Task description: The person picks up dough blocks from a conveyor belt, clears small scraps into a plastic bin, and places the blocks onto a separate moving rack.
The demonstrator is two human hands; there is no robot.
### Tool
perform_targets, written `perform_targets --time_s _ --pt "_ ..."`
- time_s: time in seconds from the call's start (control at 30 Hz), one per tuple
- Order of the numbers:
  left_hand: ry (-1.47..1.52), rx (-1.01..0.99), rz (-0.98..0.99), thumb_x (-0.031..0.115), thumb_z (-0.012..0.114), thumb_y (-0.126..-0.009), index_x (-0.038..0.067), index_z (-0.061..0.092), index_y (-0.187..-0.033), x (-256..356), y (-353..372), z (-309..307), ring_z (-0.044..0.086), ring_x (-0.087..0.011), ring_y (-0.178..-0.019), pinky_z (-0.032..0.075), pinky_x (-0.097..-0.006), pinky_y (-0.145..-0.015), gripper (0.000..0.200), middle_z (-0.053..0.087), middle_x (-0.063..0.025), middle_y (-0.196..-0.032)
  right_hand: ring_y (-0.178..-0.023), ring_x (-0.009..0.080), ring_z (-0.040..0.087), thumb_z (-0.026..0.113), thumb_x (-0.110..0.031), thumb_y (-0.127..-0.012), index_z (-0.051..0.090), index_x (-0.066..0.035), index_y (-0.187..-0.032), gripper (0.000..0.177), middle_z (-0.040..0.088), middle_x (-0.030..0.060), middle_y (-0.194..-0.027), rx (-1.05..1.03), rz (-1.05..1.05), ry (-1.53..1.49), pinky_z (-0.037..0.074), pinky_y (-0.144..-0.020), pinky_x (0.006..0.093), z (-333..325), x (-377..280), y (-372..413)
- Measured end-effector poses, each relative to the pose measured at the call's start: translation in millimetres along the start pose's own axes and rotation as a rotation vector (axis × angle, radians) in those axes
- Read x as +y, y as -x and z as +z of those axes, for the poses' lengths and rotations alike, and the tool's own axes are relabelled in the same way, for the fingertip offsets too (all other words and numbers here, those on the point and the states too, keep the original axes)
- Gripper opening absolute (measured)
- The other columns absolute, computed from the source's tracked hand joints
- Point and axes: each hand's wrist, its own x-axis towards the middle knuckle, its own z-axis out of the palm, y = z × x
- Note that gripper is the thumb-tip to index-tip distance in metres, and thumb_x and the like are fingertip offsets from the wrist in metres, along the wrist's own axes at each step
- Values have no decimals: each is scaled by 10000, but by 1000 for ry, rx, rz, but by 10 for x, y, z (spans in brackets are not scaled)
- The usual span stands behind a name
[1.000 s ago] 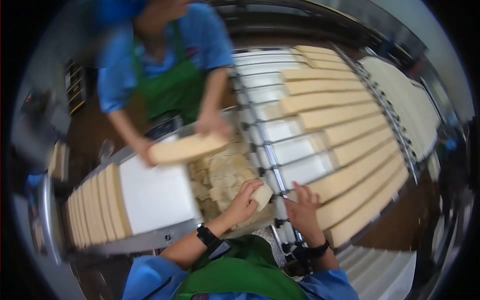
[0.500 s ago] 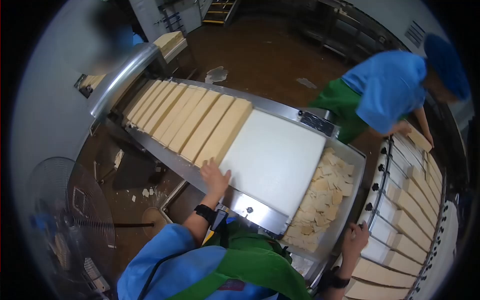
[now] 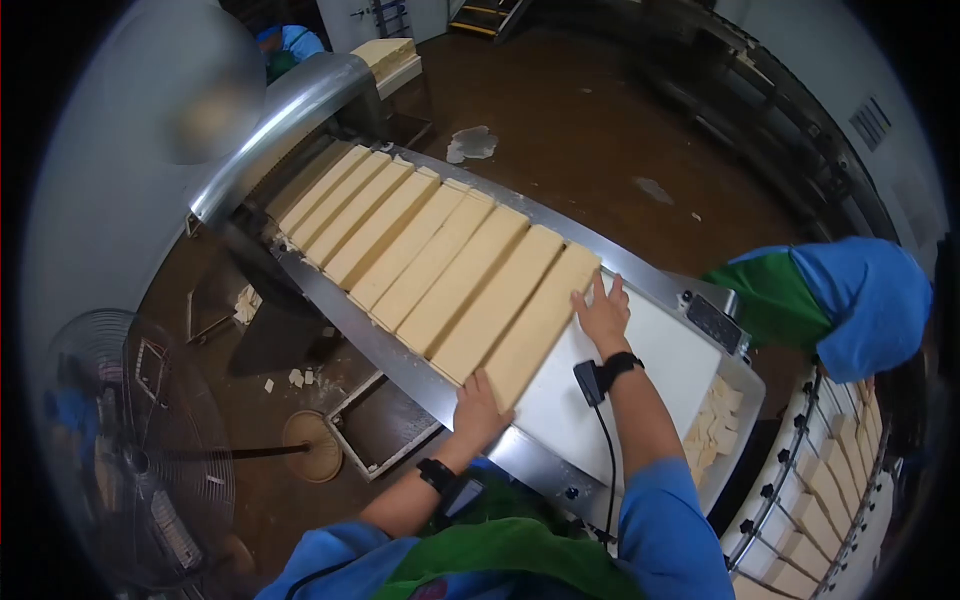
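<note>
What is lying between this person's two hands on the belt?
One long pale slab, last in the row on the white belt. The left hand touches its near end, the right hand its far end, in the head view.

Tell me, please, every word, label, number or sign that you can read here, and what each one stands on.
No text can be read anywhere in this view.
Dark control panel on the conveyor: its marks are too small and blurred to read.
Black device at the person's right wrist: no print shows.
</note>
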Motion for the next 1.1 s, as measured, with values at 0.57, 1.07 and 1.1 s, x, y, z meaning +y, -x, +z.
perform_targets --time_s 0.57,1.07,1.1 --pt "73 -513 435 380 801 -698 -70 288 -1335 859 24 40 568 -474 -988 524 -482 -806 933 416 -299 -1184 -1268 520 384 717 -409 -722 312 33 -1345 865 117 307 -1510 270 757 -159 428 -1003 504 -782 1313 723" --pt "328 -437 1090 131 782 -712 56 402 -1373 3450 1679 1272 413 -463 -1226 433 -425 -982 766 272 -290 -1391 -1181 479 458 582 -426 -825 410 2 -1310 670 402 272 -1351 815 1395 -377 396 -985 514 -2412 4035 4534" --pt "380 -493 1170 135 774 -715 61 405 -1370 3597 1765 1339 427 -430 -1221 444 -438 -972 756 312 -252 -1375 -1224 451 432 544 -449 -848 453 -9 -1318 650 414 256 -1374 632 1485 -317 364 -1010 517 -2413 4278 4690"
